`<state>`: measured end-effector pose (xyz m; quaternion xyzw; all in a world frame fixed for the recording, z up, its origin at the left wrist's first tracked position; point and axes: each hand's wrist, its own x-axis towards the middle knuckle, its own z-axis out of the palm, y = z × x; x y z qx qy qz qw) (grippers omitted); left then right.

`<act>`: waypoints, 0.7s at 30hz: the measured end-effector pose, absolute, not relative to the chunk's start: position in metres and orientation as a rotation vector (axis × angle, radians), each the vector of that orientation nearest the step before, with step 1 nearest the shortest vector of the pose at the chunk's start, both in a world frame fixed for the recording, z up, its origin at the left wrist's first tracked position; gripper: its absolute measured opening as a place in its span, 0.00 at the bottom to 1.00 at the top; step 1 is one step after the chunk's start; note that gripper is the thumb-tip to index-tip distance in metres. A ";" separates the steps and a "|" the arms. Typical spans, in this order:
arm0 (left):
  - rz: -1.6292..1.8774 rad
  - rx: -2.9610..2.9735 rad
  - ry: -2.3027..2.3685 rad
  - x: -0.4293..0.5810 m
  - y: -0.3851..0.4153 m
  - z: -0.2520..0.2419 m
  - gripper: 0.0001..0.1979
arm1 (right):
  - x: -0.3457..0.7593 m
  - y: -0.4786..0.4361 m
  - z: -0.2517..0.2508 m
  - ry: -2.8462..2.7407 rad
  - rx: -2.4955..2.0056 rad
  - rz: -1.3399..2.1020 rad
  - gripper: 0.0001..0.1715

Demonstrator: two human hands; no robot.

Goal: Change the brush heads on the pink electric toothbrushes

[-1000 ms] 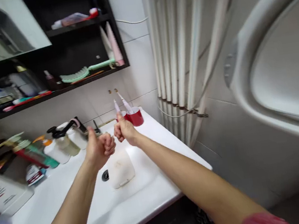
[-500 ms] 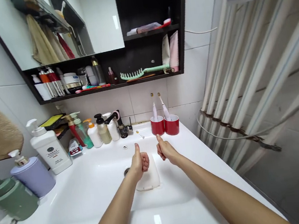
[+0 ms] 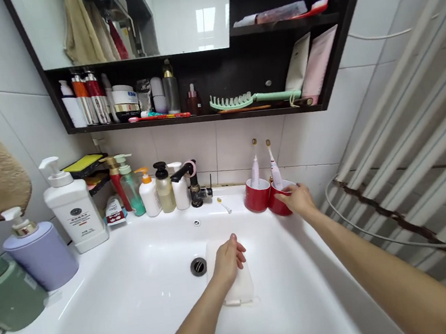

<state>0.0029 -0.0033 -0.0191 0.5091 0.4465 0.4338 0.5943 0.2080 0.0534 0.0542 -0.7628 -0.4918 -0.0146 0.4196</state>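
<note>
Take the black metal faucet (image 3: 194, 188) as your landmark. Your right hand (image 3: 297, 199), to its right, has its fingers bent across the front of a glossy red cylindrical cup (image 3: 279, 206); you cannot tell how firmly they press. A pale pink-and-white electric toothbrush (image 3: 276, 173) stands tilted in that cup. A second red cup (image 3: 256, 201) with its own toothbrush is just beside it, nearer the faucet.

Your left hand (image 3: 227, 261), below and right of the faucet, is loosely curled, thumb up, above an off-white rectangular plate (image 3: 243, 291) in the white sink (image 3: 132, 290); whether it touches the plate, you cannot tell.

White vertical pipes (image 3: 404, 130) bound your right arm's side, far right of the faucet. The dark open-shelved cabinet (image 3: 230, 72) overhangs above it, and pump bottles (image 3: 150, 196) crowd its left.
</note>
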 end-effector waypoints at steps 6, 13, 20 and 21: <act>1.100 1.257 1.110 -0.004 -0.002 -0.023 0.21 | 0.218 0.024 0.044 -1.347 -1.976 -0.111 0.11; 1.243 1.348 1.192 -0.011 -0.008 -0.016 0.14 | 0.190 -0.037 0.048 -1.710 -1.856 -0.221 0.11; 1.343 1.456 1.088 -0.002 -0.015 0.005 0.20 | 0.118 -0.060 0.010 -1.958 -1.677 0.051 0.09; 1.347 1.449 1.079 -0.002 -0.014 0.005 0.21 | 0.109 -0.061 0.005 -1.971 -1.665 0.091 0.09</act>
